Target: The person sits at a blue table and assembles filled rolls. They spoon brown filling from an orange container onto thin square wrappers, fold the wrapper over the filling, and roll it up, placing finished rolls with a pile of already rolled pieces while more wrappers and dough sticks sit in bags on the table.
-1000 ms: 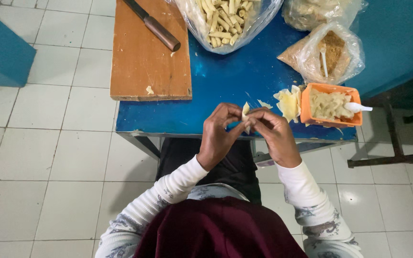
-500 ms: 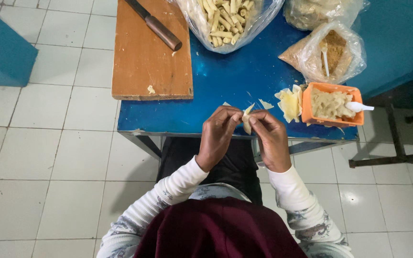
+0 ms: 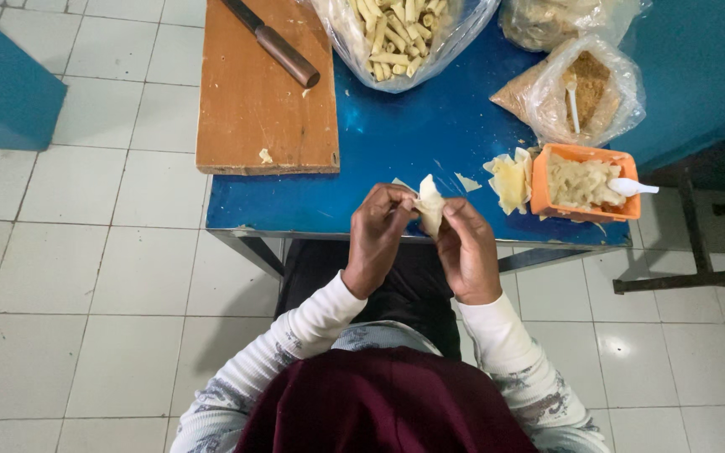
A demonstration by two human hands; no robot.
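Observation:
My left hand (image 3: 377, 239) and my right hand (image 3: 467, 249) meet just in front of the blue table's near edge (image 3: 329, 220). Both pinch a pale, folded dough wrapper (image 3: 430, 204) between their fingertips. A small stack of pale wrappers (image 3: 509, 181) lies on the table just beyond my right hand. Beside it stands an orange tub (image 3: 582, 182) of pale filling with a white plastic spoon (image 3: 633, 186) resting in it.
A wooden cutting board (image 3: 262, 109) with a brown-handled knife (image 3: 274, 44) overhangs the table's left side. A clear bag of rolled pieces (image 3: 396, 33) and a bag of brown crumbs (image 3: 585, 92) sit at the back. White floor tiles lie around.
My hands have kept working the wrapper, which is now folded up taller between my fingertips. The view has shifted slightly; things on the table have not moved.

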